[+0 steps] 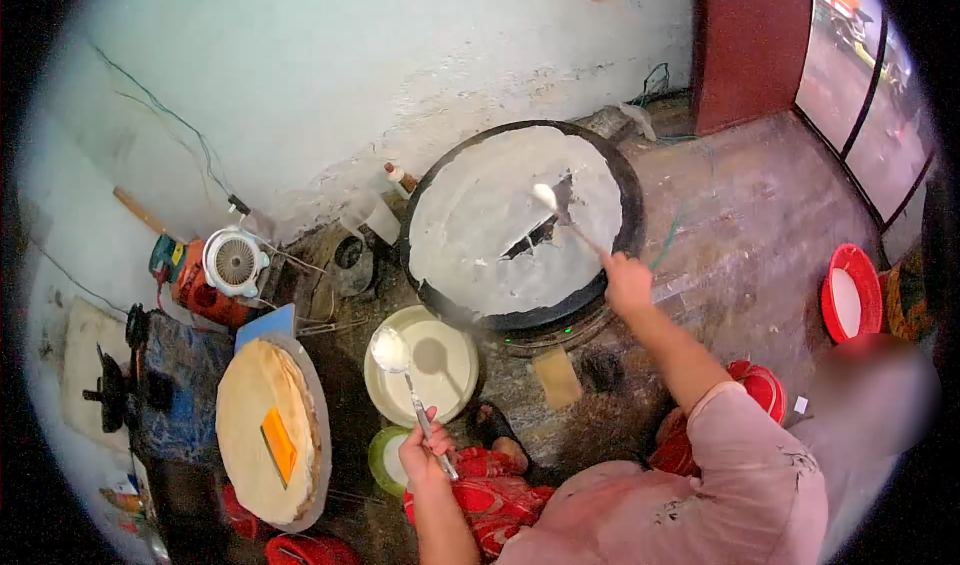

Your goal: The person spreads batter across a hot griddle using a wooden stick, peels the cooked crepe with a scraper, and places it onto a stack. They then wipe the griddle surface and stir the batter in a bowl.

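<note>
My left hand (425,452) is closed around the handle of a metal ladle (391,349). The ladle's bowl, coated white, is over the rim of a bucket (372,390) of pale batter (446,353). Over the round black griddle (629,210), my right hand (628,283) grips a thin wooden-looking spreader (583,236) with a white, batter-coated end. A wide, thin layer of white batter (470,215) covers most of the griddle. Dark griddle surface shows through a ragged gap near its middle, right by the spreader's end.
A stack of round flatbreads (240,415) stands left of the bucket, with an orange scraper (283,450) on top. A small green bowl (378,455) sits below the bucket. Behind the stack is a blower (236,262). A red basin (871,280) is at far right, near a blurred shape.
</note>
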A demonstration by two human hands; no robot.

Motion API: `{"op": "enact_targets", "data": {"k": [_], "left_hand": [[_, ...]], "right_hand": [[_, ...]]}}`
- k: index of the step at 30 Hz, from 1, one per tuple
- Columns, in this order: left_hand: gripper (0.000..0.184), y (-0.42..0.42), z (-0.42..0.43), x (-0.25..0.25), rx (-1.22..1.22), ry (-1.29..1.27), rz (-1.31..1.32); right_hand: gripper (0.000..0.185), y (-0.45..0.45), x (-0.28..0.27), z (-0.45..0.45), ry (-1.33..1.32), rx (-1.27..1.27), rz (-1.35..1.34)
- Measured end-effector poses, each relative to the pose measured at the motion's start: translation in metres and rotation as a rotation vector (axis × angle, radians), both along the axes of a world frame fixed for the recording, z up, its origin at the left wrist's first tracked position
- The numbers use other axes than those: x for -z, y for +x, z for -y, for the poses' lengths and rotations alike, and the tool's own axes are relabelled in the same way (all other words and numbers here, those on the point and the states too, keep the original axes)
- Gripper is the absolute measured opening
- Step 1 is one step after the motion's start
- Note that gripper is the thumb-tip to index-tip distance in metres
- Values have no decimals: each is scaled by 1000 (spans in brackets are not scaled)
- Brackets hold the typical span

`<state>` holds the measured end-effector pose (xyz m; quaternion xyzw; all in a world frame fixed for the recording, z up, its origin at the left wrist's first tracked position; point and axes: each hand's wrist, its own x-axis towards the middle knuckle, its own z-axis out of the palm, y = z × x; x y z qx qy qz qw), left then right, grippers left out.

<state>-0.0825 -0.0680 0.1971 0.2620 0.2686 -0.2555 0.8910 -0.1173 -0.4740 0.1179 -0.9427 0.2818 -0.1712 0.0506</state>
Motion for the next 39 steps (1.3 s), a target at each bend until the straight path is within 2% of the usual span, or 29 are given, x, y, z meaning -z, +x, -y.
{"op": "enact_targets", "data": {"k": [3,4,6,7,9,10,13,17,19,20,22,23,25,27,29,30,31,33,34,37,38,39], "left_hand": [[31,-1,1,-2,-13,-13,-34],[31,-1,2,-3,-24,-47,-54],[31,1,1,-1,-24,-39,-42],[30,1,4,-2,-27,-28,-32],[31,0,8,-6,-22,-31,-32],[31,0,8,-6,-23,-21,-34],[32,-1,10,-5,-15,18,-24],[31,4,5,1,7,-27,-34],[31,3,6,1,14,-38,-41],[31,2,8,-2,-3,-12,-43],[34,-2,13,-6,-15,54,8],[34,-2,12,-3,-12,55,3],[34,1,8,1,46,-33,40],[34,2,8,1,33,-3,17],[33,1,6,4,80,-15,23],[32,-1,8,-2,72,12,23],[32,-1,6,0,70,8,25],[31,0,1,7,104,72,42],[31,-3,1,7,101,70,38],[32,-3,6,1,143,197,138],[32,-4,7,1,178,213,170],[33,-5,7,1,212,227,202]], "right_hand": [[39,-12,-29,19,120,114,30],[39,-15,-30,18,118,118,32],[35,-23,-25,13,392,266,-14],[35,-24,-13,19,390,269,-17],[25,-22,17,35,597,77,260],[26,-19,7,43,564,135,269],[27,-3,42,111,539,129,230],[27,-19,12,117,571,-12,127],[26,-40,-8,121,768,-41,-41],[26,-44,-3,127,765,-40,-42],[26,-55,15,133,922,19,166],[26,-54,24,130,923,24,162],[26,-37,37,106,702,112,253],[27,-26,32,74,671,37,275],[27,-37,-16,44,569,-13,0],[26,-46,-39,36,611,18,-41],[26,-48,-36,40,607,16,-40],[27,-57,-11,63,721,176,-4],[27,-56,22,71,651,229,182],[28,-43,37,34,709,82,248],[28,-41,4,4,647,7,161],[25,-33,3,-12,685,-17,207]]}}
